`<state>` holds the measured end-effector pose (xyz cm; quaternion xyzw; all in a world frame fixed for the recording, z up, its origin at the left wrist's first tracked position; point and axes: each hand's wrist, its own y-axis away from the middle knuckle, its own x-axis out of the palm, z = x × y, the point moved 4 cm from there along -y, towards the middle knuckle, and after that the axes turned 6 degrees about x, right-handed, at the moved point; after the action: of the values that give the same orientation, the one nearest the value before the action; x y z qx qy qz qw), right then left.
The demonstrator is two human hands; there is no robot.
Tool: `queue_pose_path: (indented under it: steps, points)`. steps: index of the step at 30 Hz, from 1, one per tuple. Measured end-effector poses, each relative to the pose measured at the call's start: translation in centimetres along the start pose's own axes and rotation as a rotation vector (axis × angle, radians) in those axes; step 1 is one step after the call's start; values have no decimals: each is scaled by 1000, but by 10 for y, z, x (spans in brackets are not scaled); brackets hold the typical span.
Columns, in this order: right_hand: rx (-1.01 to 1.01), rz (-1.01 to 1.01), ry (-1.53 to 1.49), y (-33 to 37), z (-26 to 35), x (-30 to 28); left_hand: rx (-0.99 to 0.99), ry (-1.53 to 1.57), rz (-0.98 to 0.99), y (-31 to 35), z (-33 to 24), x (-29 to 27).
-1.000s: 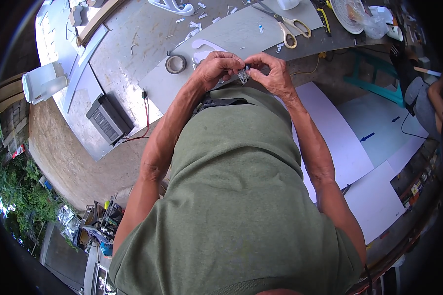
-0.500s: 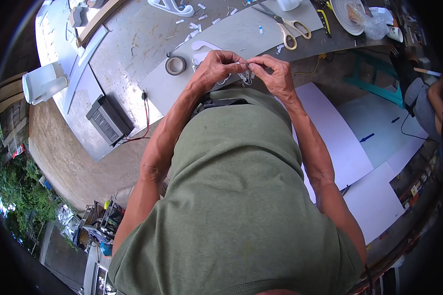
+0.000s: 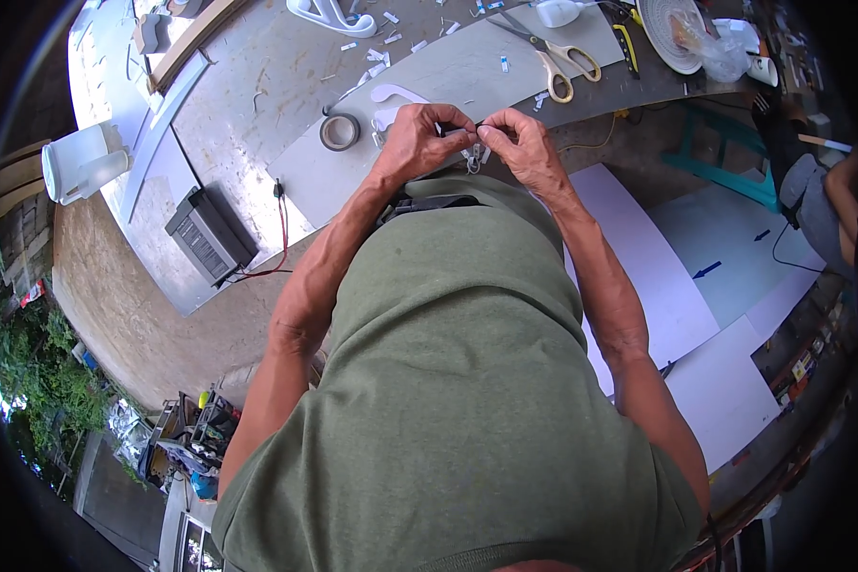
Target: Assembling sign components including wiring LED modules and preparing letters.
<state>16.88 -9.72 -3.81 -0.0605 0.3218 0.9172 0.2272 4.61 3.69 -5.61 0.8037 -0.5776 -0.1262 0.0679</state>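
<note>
Above the near edge of the table, my left hand [image 3: 419, 143] and my right hand [image 3: 524, 148] meet fingertip to fingertip. Each pinches the end of what looks like a thin wire, mostly covered by the fingers. A small bunch of white modules on wires [image 3: 475, 159] dangles just below, between the hands and my green shirt. Beside my left hand lies a roll of dark tape [image 3: 339, 132]. Partly behind that hand is a flat white curved piece [image 3: 398, 92].
Scissors with cream handles [image 3: 570, 71] lie beyond my right hand, near yellow-black pliers [image 3: 627, 50]. Small white scraps [image 3: 377, 69] litter the table. A black power supply box [image 3: 210, 234] with red leads sits left. White sheets [image 3: 639, 257] and a green stool [image 3: 720, 153] are right, near another person's arm [image 3: 846, 195].
My fingertips have drawn slightly apart and shifted a little. The bunch of white modules hangs a bit lower and closer together.
</note>
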Motion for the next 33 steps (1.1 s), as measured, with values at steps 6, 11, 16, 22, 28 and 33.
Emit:
queue_pose_path:
  steps: [6, 11, 16, 22, 28, 33]
  points:
    - [-11, -24, -11, -1, -1, 0, -8, 69, -22, 0, -7, 1]
    - [-58, -52, 6, 0, 1, -4, -28, 49, 8, -1, -16, -1]
    - [29, -6, -232, 6, 4, -1, -32, 195, -39, -3, -16, -4]
    - [-108, -156, -388, 9, 6, -2, -139, 226, -47, -1, -16, -6]
    - [-115, -152, -283, 8, 9, 3, -90, 200, -43, -1, -16, -5]
    - [-121, -147, -620, 3, -4, 10, -87, 168, -64, 1, -15, -2]
